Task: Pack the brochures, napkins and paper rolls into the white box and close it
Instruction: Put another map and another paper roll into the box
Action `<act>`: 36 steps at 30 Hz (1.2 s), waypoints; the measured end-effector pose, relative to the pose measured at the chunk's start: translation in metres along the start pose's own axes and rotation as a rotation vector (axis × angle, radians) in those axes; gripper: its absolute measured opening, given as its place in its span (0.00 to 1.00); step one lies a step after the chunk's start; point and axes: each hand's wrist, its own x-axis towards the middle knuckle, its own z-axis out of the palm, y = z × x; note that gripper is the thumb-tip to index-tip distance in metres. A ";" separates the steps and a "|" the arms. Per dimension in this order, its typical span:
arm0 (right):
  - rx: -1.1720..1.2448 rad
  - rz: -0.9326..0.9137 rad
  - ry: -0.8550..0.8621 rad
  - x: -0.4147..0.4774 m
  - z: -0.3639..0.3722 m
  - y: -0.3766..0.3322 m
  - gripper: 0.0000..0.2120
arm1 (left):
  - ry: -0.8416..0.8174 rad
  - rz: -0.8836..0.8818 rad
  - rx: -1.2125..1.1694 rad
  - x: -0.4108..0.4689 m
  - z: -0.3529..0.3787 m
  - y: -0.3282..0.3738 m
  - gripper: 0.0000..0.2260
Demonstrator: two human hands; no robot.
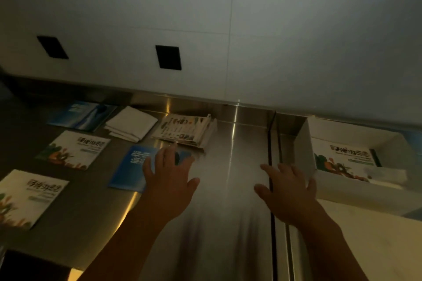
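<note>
Two bare hands reach forward over a steel counter [228, 166], palms down and fingers spread, neither one closed on anything. The left hand [170, 175] lies over the near right corner of a blue brochure [132, 167], its fingertips reaching toward a stack of printed leaflets [182, 130] just beyond; whether the palm presses the brochure or floats above it I cannot tell. The right hand [288, 191] hovers beside the left wall of the white box [303, 150], its outer fingers very near that wall, with a dark seam in the counter running under it.

Between the two hands the counter is bare, a clear lane running from the forearms to the back wall. Beyond the left hand and to its left sit folded white napkins [131, 126], and further left another blue brochure [80, 116]. To the left of the left hand lie two white brochures with green and orange artwork, one farther back [75, 149] and one nearer the counter's front [27, 197].

Right of the right hand the box stands open, holding a white illustrated brochure [342, 157] and a pale blurred item, perhaps napkins, at its near side. No paper rolls can be made out. Motion blur softens everything.
</note>
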 end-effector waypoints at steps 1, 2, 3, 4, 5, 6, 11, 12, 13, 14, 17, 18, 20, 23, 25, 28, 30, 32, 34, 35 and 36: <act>-0.015 -0.010 -0.017 -0.004 0.001 -0.007 0.30 | -0.009 -0.012 -0.017 -0.003 0.000 -0.007 0.24; -0.027 -0.008 -0.028 -0.008 0.002 -0.015 0.30 | -0.017 -0.011 -0.034 -0.005 0.001 -0.013 0.24; -0.034 0.005 -0.030 -0.013 0.003 -0.022 0.30 | -0.024 0.001 -0.046 -0.007 0.002 -0.020 0.24; -0.033 0.027 -0.025 -0.018 0.004 -0.029 0.30 | -0.032 0.019 -0.052 -0.007 0.002 -0.027 0.25; -0.028 0.054 -0.018 -0.023 0.006 -0.038 0.29 | -0.038 0.040 -0.050 -0.007 0.003 -0.034 0.25; -0.024 0.081 -0.013 -0.027 0.008 -0.048 0.29 | -0.037 0.057 -0.045 -0.006 0.004 -0.043 0.25; -0.010 0.119 -0.027 -0.040 0.035 -0.122 0.26 | -0.003 0.099 -0.081 -0.007 0.006 -0.117 0.24; 0.005 0.121 -0.044 -0.039 0.042 -0.140 0.26 | -0.002 0.094 -0.077 -0.007 0.006 -0.135 0.23; 0.020 0.125 -0.061 -0.039 0.050 -0.158 0.26 | -0.010 0.088 -0.074 -0.007 0.006 -0.153 0.23; 0.029 0.128 -0.070 -0.038 0.057 -0.175 0.26 | -0.024 0.085 -0.069 -0.006 0.005 -0.170 0.23; 0.039 0.119 -0.090 -0.039 0.075 -0.219 0.27 | -0.049 0.110 -0.056 -0.006 -0.002 -0.210 0.25; 0.046 0.116 -0.106 -0.040 0.079 -0.230 0.27 | -0.048 0.124 -0.056 -0.005 -0.004 -0.220 0.26; 0.042 0.116 -0.128 -0.039 0.082 -0.246 0.27 | -0.043 0.136 -0.063 -0.002 -0.010 -0.235 0.26; 0.023 0.133 -0.095 -0.030 0.078 -0.257 0.26 | -0.033 0.128 -0.074 0.006 -0.017 -0.245 0.26; 0.023 0.139 -0.073 -0.022 0.076 -0.258 0.24 | -0.029 0.104 -0.080 0.009 -0.018 -0.248 0.25; 0.069 0.159 -0.066 -0.013 0.082 -0.258 0.21 | -0.050 0.086 -0.080 0.008 -0.013 -0.250 0.25; 0.110 0.173 -0.055 -0.003 0.090 -0.259 0.20 | -0.049 0.071 -0.064 0.011 -0.011 -0.254 0.24; 0.146 0.190 -0.053 0.007 0.101 -0.261 0.20 | -0.039 0.038 -0.064 0.014 -0.008 -0.263 0.24; 0.211 0.224 -0.055 0.015 0.111 -0.265 0.19 | -0.053 0.006 -0.079 0.017 -0.005 -0.271 0.23; 0.245 0.249 -0.054 0.021 0.115 -0.268 0.19 | -0.062 -0.002 -0.085 0.020 -0.003 -0.274 0.23; 0.273 0.279 -0.055 0.027 0.119 -0.271 0.19 | -0.072 -0.004 -0.091 0.023 -0.001 -0.277 0.23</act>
